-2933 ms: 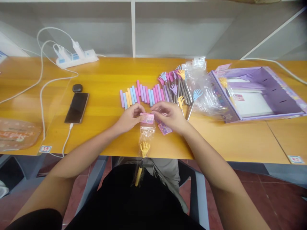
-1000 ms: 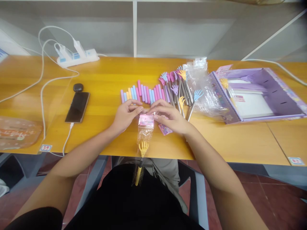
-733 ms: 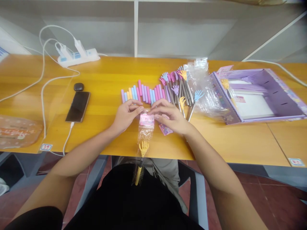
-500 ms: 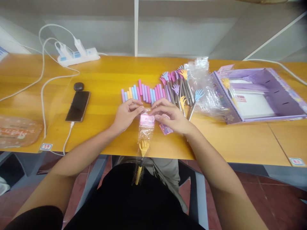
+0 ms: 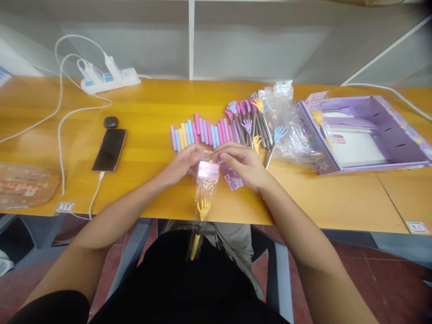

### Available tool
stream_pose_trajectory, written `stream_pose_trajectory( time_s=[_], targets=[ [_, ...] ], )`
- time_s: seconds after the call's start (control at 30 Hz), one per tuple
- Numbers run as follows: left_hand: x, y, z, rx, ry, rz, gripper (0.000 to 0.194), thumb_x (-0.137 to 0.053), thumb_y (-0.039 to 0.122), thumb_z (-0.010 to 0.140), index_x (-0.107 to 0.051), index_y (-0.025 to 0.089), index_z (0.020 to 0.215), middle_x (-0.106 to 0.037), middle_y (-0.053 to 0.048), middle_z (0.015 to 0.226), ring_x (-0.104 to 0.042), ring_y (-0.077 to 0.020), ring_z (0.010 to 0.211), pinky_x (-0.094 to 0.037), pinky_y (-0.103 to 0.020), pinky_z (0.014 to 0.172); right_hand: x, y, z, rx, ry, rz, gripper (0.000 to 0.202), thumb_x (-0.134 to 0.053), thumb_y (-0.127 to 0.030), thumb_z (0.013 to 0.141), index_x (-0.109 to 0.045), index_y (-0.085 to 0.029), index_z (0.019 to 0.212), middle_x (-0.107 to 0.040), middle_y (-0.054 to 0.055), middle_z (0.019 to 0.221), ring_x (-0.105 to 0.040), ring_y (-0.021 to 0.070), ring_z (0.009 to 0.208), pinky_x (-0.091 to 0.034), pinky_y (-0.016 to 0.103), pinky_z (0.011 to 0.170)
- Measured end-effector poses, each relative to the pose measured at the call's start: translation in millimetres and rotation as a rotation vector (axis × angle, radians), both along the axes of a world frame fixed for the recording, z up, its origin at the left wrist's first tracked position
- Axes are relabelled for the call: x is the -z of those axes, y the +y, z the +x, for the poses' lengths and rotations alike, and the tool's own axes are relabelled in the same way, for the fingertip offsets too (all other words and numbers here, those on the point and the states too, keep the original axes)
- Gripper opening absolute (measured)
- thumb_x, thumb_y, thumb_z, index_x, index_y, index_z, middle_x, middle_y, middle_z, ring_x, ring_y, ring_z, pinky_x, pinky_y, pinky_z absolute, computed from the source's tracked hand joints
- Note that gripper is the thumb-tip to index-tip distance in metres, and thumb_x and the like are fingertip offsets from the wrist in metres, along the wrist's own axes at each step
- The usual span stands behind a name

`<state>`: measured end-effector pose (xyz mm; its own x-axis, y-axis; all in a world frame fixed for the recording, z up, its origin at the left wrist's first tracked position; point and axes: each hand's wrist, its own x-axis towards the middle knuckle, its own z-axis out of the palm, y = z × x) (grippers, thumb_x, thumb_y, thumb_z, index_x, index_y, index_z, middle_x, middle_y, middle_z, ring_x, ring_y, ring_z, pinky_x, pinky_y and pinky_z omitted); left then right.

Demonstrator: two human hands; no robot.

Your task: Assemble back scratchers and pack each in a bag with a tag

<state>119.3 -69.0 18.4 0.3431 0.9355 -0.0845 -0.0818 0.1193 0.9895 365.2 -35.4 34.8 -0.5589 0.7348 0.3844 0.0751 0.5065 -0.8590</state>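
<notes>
A clear plastic bag [image 5: 206,186] hangs over the table's front edge. Inside it are a pink card [image 5: 208,170] and a yellow hand-shaped back scratcher [image 5: 203,208], its handle pointing down toward my lap. At the bag's top right, my right hand [image 5: 241,161] is closed, thumb and fingers pinching the film. My left hand [image 5: 185,164] is at the top left of the bag, its fingers curled but smeared by motion, so its grip is unclear. Another printed card [image 5: 233,180] lies partly under my right hand. Just beyond are coloured handle sleeves [image 5: 184,135] in a row.
Several back scratchers [image 5: 258,119] lie heaped behind my right hand, beside empty plastic bags [image 5: 290,130]. A purple box [image 5: 401,157] stands at the right. At the left are a phone [image 5: 110,150] on a cable, a black earbud case [image 5: 110,122] and a power strip [image 5: 130,80].
My left hand has shifted slightly left and down and is blurred. The bag's card has moved a little to the right and tilted, catching light. My right hand stays at the bag's top.
</notes>
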Motion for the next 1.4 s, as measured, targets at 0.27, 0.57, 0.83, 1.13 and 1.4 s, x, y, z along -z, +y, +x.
stream_pose_trajectory(
  time_s=[0.27, 0.57, 0.83, 1.13, 1.4],
  targets=[
    [0.2, -3, 4, 0.16, 0.202, 0.09, 0.042, -0.09, 0.036, 0.08, -0.071, 0.018, 0.113, -0.079, -0.011, 0.108, -0.076, -0.0215, 0.092, -0.059, -0.035, 0.084, -5.4, -2, 1, 0.04, -0.032, 0.074, 0.033, -0.065, -0.046, 0.11, -0.084, -0.028, 0.09, -0.081, 0.004, 0.097, -0.074, 0.0227, 0.094, -0.06, 0.044, 0.095],
    [-0.6, -4, 6, 0.231, 0.252, 0.124, 0.033, -0.085, 0.043, 0.088, -0.07, 0.018, 0.103, -0.069, -0.002, 0.089, -0.063, -0.0154, 0.076, -0.046, -0.028, 0.07, -6.4, -4, 4, -0.028, -0.058, 0.17, 0.014, -0.067, -0.036, 0.109, -0.079, -0.028, 0.109, -0.081, 0.002, 0.094, -0.074, 0.0213, 0.092, -0.058, 0.041, 0.092],
    [0.4, -2, 2, 0.219, 0.264, 0.171, 0.036, -0.08, 0.053, 0.093, -0.071, 0.019, 0.095, -0.067, -0.003, 0.083, -0.061, -0.0155, 0.073, -0.046, -0.028, 0.066, 3.0, -7, 0, -0.052, -0.145, 0.074, 0.03, -0.067, -0.03, 0.109, -0.066, -0.026, 0.139, -0.08, 0.0, 0.099, -0.075, 0.0187, 0.09, -0.06, 0.037, 0.089],
    [3.8, -2, -2, 0.254, 0.271, 0.16, 0.026, -0.073, 0.047, 0.102, -0.075, 0.021, 0.103, -0.08, -0.007, 0.093, -0.076, -0.0179, 0.081, -0.058, -0.029, 0.073, 5.0, -2, 3, -0.17, -0.243, -0.194, 0.03, -0.079, -0.039, 0.101, -0.068, -0.023, 0.124, -0.07, -0.001, 0.091, -0.065, 0.013, 0.066, -0.053, 0.026, 0.055],
    [-3.6, -7, 1, 0.399, 0.208, 0.007, 0.026, -0.08, 0.044, 0.097, -0.079, 0.019, 0.106, -0.083, -0.01, 0.1, -0.079, -0.0191, 0.082, -0.063, -0.03, 0.074, 3.6, -4, 10, -0.335, -0.234, -0.566, 0.039, -0.081, -0.036, 0.099, -0.062, -0.024, 0.131, -0.063, -0.007, 0.081, -0.065, 0.0102, 0.059, -0.054, 0.021, 0.047]
  ],
)
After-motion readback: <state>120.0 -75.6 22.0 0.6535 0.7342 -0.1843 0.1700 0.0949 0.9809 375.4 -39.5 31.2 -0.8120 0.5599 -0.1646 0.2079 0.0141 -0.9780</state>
